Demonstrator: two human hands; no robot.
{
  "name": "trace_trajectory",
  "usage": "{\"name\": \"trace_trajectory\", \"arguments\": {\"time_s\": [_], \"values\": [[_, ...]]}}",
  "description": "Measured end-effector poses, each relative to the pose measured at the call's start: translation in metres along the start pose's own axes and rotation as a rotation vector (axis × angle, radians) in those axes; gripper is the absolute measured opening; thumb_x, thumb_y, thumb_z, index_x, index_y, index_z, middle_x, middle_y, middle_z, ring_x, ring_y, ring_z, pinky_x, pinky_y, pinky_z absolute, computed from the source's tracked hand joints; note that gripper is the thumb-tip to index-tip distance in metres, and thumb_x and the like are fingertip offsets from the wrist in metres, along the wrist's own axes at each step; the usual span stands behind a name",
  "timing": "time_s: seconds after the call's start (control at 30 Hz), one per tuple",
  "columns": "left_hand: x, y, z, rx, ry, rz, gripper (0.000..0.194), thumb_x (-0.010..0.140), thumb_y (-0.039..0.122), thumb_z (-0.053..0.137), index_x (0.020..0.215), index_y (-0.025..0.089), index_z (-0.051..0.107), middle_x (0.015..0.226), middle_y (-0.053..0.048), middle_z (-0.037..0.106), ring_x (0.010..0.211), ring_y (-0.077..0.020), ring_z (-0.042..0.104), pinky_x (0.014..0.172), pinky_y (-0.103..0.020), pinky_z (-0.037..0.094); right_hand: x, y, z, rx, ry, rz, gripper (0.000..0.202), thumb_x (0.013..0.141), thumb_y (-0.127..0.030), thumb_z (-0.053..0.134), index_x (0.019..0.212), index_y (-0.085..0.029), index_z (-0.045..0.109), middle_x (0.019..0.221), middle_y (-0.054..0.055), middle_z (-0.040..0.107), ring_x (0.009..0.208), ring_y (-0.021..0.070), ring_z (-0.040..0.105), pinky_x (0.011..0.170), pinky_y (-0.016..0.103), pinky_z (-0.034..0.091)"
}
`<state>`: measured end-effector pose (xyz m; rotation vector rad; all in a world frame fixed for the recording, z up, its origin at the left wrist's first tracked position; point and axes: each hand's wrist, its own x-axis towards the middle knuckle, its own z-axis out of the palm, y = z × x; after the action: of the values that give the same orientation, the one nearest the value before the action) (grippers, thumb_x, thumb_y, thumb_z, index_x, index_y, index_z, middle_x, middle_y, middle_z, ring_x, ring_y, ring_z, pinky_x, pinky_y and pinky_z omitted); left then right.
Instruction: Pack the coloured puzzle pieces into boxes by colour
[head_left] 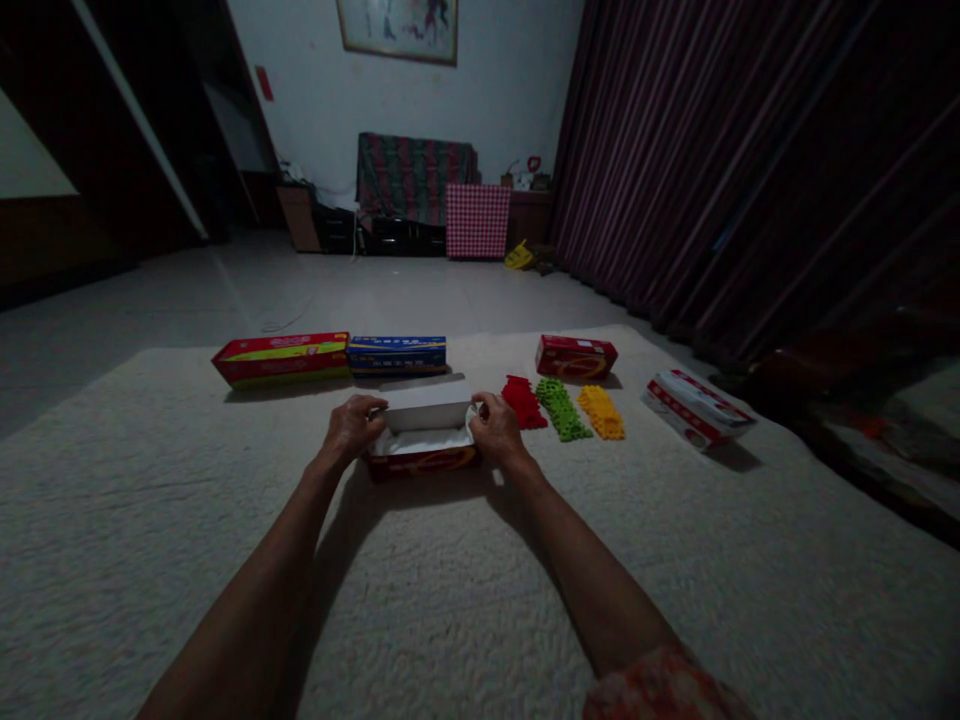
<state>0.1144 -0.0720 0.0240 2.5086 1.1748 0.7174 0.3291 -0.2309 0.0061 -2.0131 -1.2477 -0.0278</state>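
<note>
A dark red box (424,463) lies on the pale quilted cover, its white-lined lid raised at the back and white material showing inside. My left hand (352,428) grips the box's left end near the lid, fingers bent. At the right end, my right hand (496,430) pinches the edge of the same box. Just right of that hand lies a red plastic piece (523,402), followed by a green one (562,408) and a yellow one (601,412).
Behind to the left stand a long red and green box (285,360) and a blue box (397,355). Another dark red box (575,357) is behind the plastic pieces. A white and red package (699,408) lies farther right on the quilted cover (465,600).
</note>
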Motion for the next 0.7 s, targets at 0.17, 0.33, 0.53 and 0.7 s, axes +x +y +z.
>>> {"name": "trace_trajectory", "arguments": {"time_s": [0.17, 0.33, 0.53, 0.7], "values": [[0.011, -0.019, 0.015, -0.268, 0.046, -0.025, 0.037, 0.068, 0.031, 0.057, 0.096, 0.019, 0.078, 0.109, -0.009, 0.076, 0.089, -0.0229, 0.073, 0.083, -0.032, 0.060, 0.013, 0.011, 0.002, 0.068, -0.002, -0.013, 0.041, 0.073, -0.008, 0.054, 0.110, -0.018, 0.068, 0.088, 0.005, 0.064, 0.079, 0.0187, 0.059, 0.078, 0.029, 0.049], [0.010, -0.030, 0.021, -0.434, 0.039, -0.010, 0.037, 0.068, 0.043, 0.061, 0.092, 0.020, 0.078, 0.108, -0.009, 0.074, 0.090, -0.0242, 0.071, 0.072, -0.033, 0.061, 0.013, 0.014, -0.001, 0.038, -0.046, -0.037, 0.034, 0.074, -0.009, 0.057, 0.104, -0.018, 0.071, 0.088, 0.005, 0.064, 0.077, 0.0178, 0.059, 0.075, 0.029, 0.048], [0.007, -0.021, 0.013, -0.435, 0.024, -0.002, 0.034, 0.067, 0.045, 0.062, 0.087, 0.022, 0.078, 0.106, -0.009, 0.072, 0.093, -0.0258, 0.070, 0.069, -0.034, 0.062, 0.040, 0.026, -0.034, -0.014, -0.170, -0.195, 0.019, 0.091, -0.023, 0.056, 0.094, -0.018, 0.074, 0.087, 0.006, 0.071, 0.080, 0.0172, 0.064, 0.077, 0.029, 0.049], [0.007, -0.017, 0.011, -0.432, 0.030, -0.003, 0.033, 0.066, 0.046, 0.061, 0.084, 0.022, 0.077, 0.105, -0.009, 0.072, 0.099, -0.0280, 0.070, 0.070, -0.036, 0.062, 0.089, 0.062, -0.062, -0.313, -0.080, -0.053, 0.029, 0.088, -0.013, 0.055, 0.110, -0.015, 0.074, 0.112, 0.012, 0.074, 0.104, 0.0215, 0.068, 0.095, 0.033, 0.049]]}}
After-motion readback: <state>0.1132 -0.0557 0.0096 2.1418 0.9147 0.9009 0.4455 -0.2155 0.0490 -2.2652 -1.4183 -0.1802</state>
